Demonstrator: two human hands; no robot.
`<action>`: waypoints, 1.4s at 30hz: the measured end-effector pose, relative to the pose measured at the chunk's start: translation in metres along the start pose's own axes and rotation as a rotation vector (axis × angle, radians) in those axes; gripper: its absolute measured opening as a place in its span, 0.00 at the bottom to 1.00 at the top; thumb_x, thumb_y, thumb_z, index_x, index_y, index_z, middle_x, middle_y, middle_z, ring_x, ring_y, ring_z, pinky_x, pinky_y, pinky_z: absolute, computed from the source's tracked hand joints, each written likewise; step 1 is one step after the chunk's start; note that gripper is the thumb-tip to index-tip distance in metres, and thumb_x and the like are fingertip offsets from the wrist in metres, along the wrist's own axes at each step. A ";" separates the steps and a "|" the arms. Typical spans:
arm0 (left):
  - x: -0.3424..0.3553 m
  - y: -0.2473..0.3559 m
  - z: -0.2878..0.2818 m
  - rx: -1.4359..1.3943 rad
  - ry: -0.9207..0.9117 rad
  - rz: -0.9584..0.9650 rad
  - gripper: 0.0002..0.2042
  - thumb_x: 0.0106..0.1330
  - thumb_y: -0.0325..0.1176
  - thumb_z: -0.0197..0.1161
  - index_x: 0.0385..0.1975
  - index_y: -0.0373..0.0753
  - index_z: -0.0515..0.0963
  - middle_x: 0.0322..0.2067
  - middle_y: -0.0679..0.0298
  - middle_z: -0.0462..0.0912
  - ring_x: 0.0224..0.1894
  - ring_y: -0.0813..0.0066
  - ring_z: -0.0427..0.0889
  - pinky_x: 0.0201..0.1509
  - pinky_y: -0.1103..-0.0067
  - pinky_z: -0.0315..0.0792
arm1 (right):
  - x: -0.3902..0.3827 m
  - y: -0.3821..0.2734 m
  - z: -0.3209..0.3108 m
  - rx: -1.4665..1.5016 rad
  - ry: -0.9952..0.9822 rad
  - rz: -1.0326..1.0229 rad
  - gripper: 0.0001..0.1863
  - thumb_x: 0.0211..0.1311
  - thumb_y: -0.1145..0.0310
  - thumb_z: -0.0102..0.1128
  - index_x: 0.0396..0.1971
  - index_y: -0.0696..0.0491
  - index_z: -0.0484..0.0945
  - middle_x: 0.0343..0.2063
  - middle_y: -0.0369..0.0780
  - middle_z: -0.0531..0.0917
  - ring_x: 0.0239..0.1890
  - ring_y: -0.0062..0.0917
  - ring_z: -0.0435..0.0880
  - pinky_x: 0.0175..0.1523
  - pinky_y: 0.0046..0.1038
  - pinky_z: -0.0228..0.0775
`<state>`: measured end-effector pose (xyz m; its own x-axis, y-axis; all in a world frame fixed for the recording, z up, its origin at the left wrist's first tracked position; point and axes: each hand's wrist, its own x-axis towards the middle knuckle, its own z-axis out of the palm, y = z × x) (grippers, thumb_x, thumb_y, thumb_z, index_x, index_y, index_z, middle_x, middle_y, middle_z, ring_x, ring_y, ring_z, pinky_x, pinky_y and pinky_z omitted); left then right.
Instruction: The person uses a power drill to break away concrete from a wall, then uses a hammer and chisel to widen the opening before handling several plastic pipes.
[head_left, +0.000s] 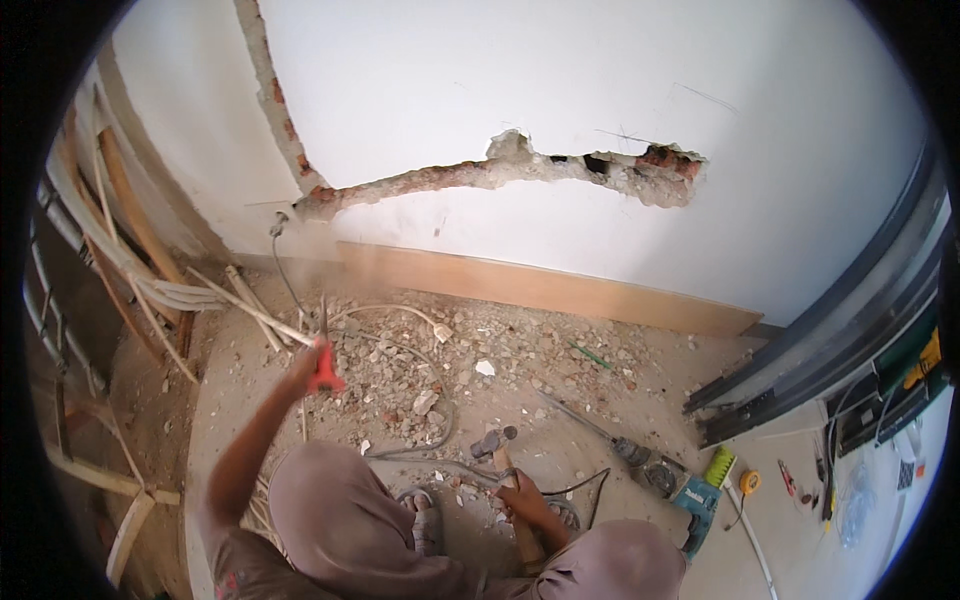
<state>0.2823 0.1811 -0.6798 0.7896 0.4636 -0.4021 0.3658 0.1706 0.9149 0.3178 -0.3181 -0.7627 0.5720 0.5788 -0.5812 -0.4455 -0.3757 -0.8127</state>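
Note:
My left hand (305, 372) is raised on the left over the rubble, closed around a red-handled chisel (325, 368). The chisel's thin metal shaft points toward the wall. Near my knees, my right hand (518, 495) grips a hammer (495, 442) by its wooden handle, head up and away from me. Chisel and hammer are well apart. Ahead stands a white wall (450, 90) with a rough chased groove (430, 183), brick showing in places. A grey cable (285, 262) hangs from the groove's left end.
Broken plaster (425, 400) covers the floor, with cables through it. A wooden board (540, 285) leans along the wall's base. On the right lie a teal power hammer (690, 497) with a long bit, a tape measure (750, 482) and a white pipe (757, 545). Timber (135, 200) stands left.

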 end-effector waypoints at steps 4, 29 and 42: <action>-0.082 -0.073 0.087 -0.248 0.017 -0.440 0.16 0.66 0.45 0.56 0.37 0.37 0.72 0.26 0.63 0.74 0.26 0.65 0.77 0.35 0.62 0.78 | -0.004 -0.004 -0.013 0.225 -0.031 0.130 0.22 0.55 0.62 0.66 0.45 0.55 0.68 0.21 0.33 0.72 0.18 0.18 0.73 0.23 0.22 0.69; -0.163 -0.119 0.261 -0.809 -0.630 -0.446 0.18 0.70 0.38 0.52 0.54 0.36 0.64 0.42 0.59 0.75 0.44 0.73 0.77 0.52 0.71 0.73 | -0.024 -0.135 -0.078 -0.885 -0.227 -0.130 0.22 0.67 0.56 0.50 0.53 0.55 0.67 0.31 0.50 0.82 0.34 0.40 0.83 0.37 0.36 0.73; -0.162 -0.171 0.215 -0.623 -0.518 -0.620 0.13 0.69 0.36 0.46 0.46 0.35 0.65 0.33 0.60 0.75 0.36 0.71 0.77 0.46 0.67 0.77 | -0.021 -0.039 -0.058 -0.809 -0.067 -0.039 0.25 0.54 0.53 0.61 0.45 0.57 0.71 0.30 0.47 0.81 0.31 0.40 0.82 0.38 0.39 0.72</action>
<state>0.1977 -0.1097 -0.7787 0.7189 -0.2680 -0.6414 0.5776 0.7437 0.3366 0.3633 -0.3578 -0.7211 0.5230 0.6350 -0.5685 0.2246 -0.7461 -0.6268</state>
